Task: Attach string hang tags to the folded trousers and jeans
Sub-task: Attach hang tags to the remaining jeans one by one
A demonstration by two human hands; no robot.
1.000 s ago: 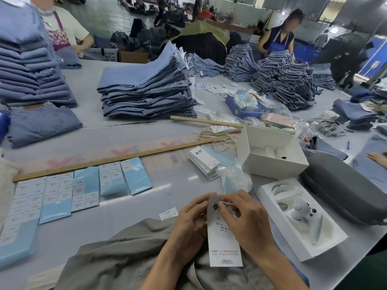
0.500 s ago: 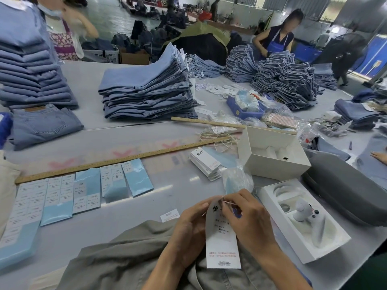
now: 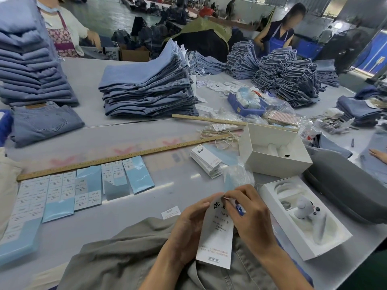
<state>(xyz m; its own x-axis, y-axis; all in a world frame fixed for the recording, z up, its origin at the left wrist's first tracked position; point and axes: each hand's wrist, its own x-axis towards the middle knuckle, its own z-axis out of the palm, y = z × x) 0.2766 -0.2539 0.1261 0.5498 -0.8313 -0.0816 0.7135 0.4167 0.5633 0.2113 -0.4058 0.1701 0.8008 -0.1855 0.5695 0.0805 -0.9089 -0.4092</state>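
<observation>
Tag upright, long axis vertical | both hands pinch top | over trousers

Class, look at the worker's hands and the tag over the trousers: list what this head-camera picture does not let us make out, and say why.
- Hole at the top of the hang tag: covered by the right hand.
- String: only a thin pale bit shows between the fingertips; the rest is hidden.
- Left hand: its fingertips lie behind the tag.
- Small print on the tag: too small to read.
- Grey trousers: cut off by the bottom edge, partly under the forearms.

Open box crowds the right; table bare ahead.
</observation>
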